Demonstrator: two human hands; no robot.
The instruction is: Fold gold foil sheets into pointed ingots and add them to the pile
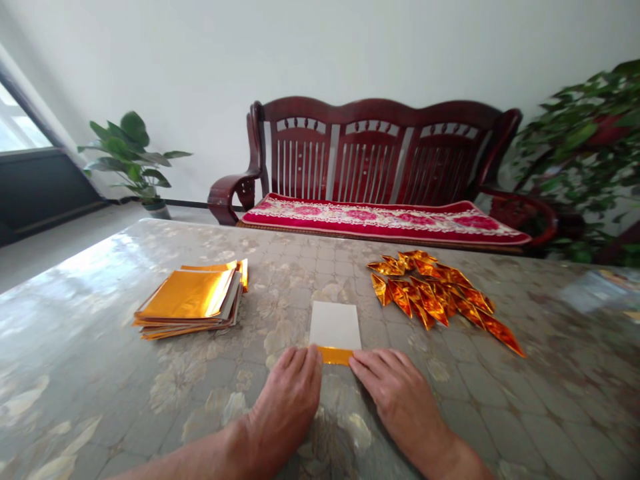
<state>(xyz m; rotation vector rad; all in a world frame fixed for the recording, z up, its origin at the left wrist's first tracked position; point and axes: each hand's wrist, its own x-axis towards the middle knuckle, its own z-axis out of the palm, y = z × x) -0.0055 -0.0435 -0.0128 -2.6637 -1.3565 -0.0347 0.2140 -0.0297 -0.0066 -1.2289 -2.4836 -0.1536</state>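
Observation:
A sheet of gold foil paper [335, 325] lies white side up on the table in front of me. Its near edge is folded over into a gold strip. My left hand [293, 390] grips the left end of that strip, the fingers pressed together. At the strip's right end, my right hand [395, 387] holds the fold with closed fingers. Both thumbs are mostly hidden. To the left sits a stack of gold foil paper [185, 295], its sheets slightly askew. On the right lie several folded gold foil pieces [430, 287] with pointed ends, overlapping in rows.
A patterned cover lies over the table [210, 393]. Clear plastic wrapping [597, 291] rests at the table's right side. Beyond the far edge stands a dark red wooden bench [370, 157] with a red floral cushion [385, 219]. Potted plants [133, 150] flank it.

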